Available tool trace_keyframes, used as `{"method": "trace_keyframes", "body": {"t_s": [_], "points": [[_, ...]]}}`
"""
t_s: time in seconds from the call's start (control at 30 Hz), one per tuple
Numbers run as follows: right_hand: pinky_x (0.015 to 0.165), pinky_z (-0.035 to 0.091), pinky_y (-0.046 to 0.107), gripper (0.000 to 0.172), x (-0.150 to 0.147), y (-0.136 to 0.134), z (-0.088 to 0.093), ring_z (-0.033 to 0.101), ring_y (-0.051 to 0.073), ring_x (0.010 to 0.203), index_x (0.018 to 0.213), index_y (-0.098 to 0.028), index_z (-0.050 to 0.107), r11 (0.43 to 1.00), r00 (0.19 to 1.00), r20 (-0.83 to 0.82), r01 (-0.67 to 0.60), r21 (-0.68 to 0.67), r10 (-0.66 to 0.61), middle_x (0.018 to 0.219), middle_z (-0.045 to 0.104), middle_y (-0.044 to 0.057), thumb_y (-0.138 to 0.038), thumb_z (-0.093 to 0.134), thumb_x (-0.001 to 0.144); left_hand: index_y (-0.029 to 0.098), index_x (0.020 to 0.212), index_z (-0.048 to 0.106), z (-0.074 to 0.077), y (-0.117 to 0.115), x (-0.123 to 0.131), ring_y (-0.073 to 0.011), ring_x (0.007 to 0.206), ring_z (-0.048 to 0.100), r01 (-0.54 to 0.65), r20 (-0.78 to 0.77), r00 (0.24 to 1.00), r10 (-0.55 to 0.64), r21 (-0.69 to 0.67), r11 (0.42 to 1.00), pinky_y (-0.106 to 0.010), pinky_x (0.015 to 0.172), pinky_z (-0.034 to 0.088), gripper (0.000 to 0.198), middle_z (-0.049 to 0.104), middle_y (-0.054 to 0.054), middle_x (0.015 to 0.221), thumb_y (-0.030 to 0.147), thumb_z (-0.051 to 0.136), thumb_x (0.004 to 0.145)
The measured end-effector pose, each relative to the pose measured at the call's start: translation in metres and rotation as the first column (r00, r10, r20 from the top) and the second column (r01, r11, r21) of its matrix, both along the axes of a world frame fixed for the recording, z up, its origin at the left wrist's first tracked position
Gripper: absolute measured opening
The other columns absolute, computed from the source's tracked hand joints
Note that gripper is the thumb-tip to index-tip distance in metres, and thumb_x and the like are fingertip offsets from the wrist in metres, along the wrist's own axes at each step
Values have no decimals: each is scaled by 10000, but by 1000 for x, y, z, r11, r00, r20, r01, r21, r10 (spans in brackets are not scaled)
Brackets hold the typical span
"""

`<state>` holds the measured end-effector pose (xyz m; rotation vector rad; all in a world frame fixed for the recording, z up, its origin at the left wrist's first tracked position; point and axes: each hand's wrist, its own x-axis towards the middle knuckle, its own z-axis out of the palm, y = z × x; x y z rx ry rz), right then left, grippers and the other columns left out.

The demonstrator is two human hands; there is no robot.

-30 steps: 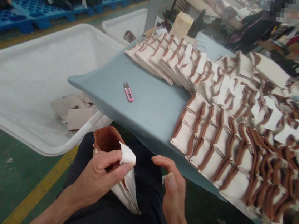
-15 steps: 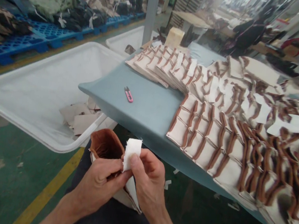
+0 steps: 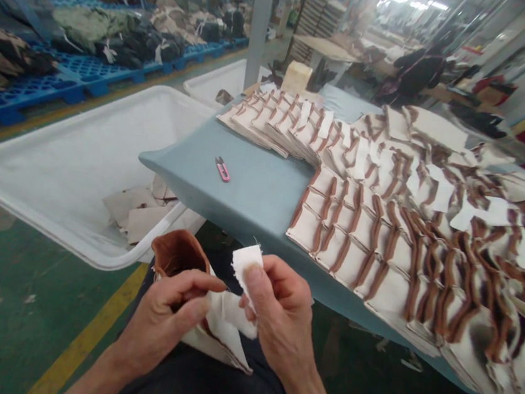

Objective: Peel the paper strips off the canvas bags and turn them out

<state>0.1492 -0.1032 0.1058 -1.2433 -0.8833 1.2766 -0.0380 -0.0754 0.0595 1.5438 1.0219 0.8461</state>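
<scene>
On my lap, my left hand (image 3: 160, 324) grips a cream cloth piece with a brown lining (image 3: 178, 256), fingers curled over its top edge. My right hand (image 3: 278, 312) pinches a small white fabric tab (image 3: 244, 261) that sticks up from that same piece. Both hands are closed and close together, just below the front edge of the blue-grey table (image 3: 254, 190).
Rows of overlapping cream and brown cloth pieces (image 3: 410, 233) cover the table's right and far side. Pink thread snips (image 3: 222, 169) lie on its bare left part. A large white bin (image 3: 58, 161) with a few cloth pieces stands left; blue pallets with bundles behind.
My right hand came in from the right and took hold of the white tab, then pulled it up and to the right. My view tilted up a little.
</scene>
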Motion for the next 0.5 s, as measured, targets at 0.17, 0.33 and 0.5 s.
{"method": "trace_keyframes", "body": {"t_s": [0.17, 0.33, 0.5], "points": [[451, 319, 197, 532, 18, 2, 12, 356, 75, 474, 830, -202, 636, 973, 975, 72, -200, -112, 209, 562, 463, -89, -707, 776, 922, 200, 874, 804, 18, 15, -8, -170, 538, 606, 30, 20, 999, -27, -149, 988, -244, 500, 455, 671, 711, -23, 644, 767, 502, 1068], [450, 297, 184, 493, 22, 4, 12, 370, 75, 500, 850, -210, 600, 915, 925, 54, -362, -180, 376, 598, 487, -83, -667, 746, 959, 175, 883, 761, 34, 28, -3, -176, 585, 642, 253, 60, 967, -246, -250, 935, -243, 528, 469, 671, 752, -46, 721, 776, 519, 1058], [439, 307, 183, 473, 27, 9, 17, 371, 81, 500, 819, -216, 591, 885, 889, 122, -408, -224, 441, 596, 456, -86, -638, 750, 962, 181, 870, 723, 37, 31, 3, -136, 570, 567, 265, 47, 964, -262, -263, 928, -200, 509, 407, 440, 636, 18, 679, 608, 727, 976]]}}
